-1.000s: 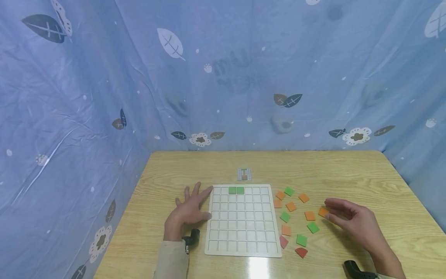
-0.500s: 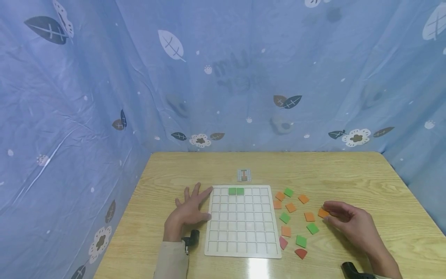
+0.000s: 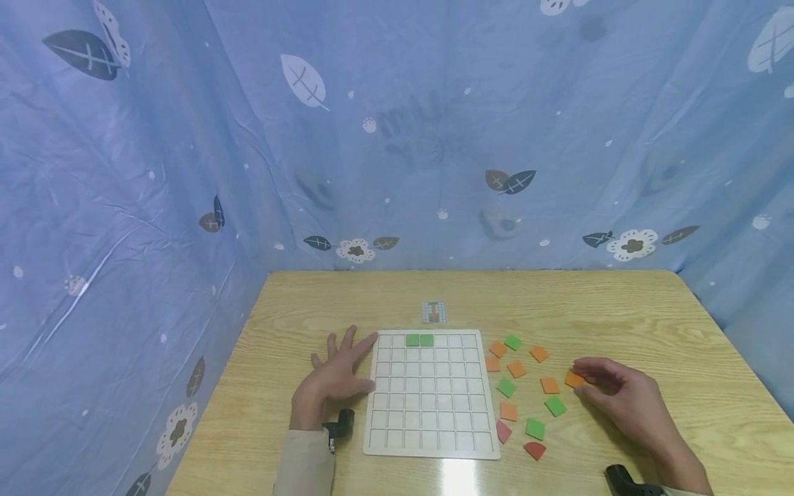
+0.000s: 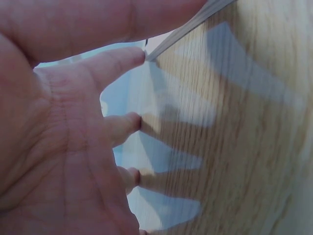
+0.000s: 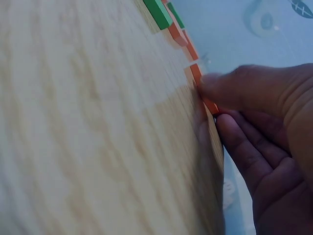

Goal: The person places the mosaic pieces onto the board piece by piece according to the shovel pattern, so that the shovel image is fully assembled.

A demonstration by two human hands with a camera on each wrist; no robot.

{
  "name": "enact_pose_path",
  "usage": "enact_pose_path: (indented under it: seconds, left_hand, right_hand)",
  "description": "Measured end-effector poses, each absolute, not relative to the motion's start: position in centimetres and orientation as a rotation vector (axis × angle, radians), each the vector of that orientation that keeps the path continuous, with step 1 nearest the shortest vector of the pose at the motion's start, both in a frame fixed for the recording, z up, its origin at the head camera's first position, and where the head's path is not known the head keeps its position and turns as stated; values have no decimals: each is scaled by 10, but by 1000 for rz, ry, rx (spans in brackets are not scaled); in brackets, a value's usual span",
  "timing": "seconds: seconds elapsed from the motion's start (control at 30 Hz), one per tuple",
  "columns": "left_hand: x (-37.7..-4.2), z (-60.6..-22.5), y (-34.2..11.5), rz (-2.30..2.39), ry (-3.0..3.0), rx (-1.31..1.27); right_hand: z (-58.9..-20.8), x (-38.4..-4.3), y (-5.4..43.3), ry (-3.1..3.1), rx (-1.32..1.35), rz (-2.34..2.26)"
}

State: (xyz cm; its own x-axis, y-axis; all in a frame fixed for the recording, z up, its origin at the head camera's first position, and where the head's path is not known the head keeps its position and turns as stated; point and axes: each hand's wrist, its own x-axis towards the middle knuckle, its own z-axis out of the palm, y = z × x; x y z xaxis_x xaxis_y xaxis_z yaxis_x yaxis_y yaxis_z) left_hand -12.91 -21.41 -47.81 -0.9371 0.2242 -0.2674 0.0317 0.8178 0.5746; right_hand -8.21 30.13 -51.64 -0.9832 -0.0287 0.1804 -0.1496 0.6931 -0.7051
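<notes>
Fingers [image 5: 239, 142] of the right hand [image 3: 626, 394] close narrowly on an orange tile [image 3: 574, 379], the thumb [image 5: 244, 88] at its near side and fingertips at its far side. It lies just right of another orange tile [image 3: 549, 386]; whether it touches the surface [image 3: 620, 303] I cannot tell. The left hand [image 3: 335, 375] is spread wide, forefinger and thumb touching the left edge of a white grid board [image 3: 412, 403].

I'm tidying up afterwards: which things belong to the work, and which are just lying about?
Work: white gridded board; orange square tiles; green square tiles; probably red wedge-shaped pieces and small grid-patterned card.
Setting: wooden table; blue leaf-print curtain; black wrist-worn devices. Nothing looks stray.
</notes>
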Motion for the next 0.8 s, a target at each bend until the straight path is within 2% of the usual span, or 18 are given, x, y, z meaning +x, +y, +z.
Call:
enact_pose_path:
  seconds: [0.5, 0.8]
  left_hand:
    - [-129, -478, -214, 873, 2673, 199]
    - [-129, -478, -213, 857, 2677, 187]
  right_hand:
    - [-515, -81, 306, -2723, 173, 1233]
    - [-497, -81, 302, -2716, 187, 1249]
